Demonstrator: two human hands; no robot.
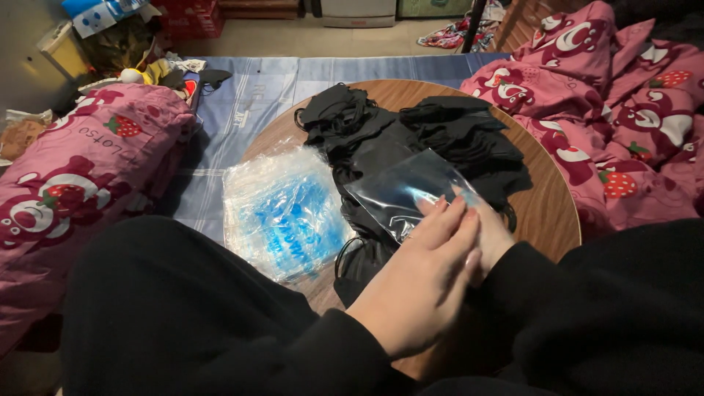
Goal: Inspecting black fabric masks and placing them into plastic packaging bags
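Head view: both hands (pixel 440 271) hold clear packet (pixel 407 191) tilted up-left.

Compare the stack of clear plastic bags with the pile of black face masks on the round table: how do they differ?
The stack of clear plastic bags is see-through with blue print; the pile of black face masks is opaque and dark. The bags lie flat and neatly stacked; the masks are heaped loosely, ear loops sticking out. The stack sits nearer the table's left edge, the masks across its middle. Both rest on the round wooden table.
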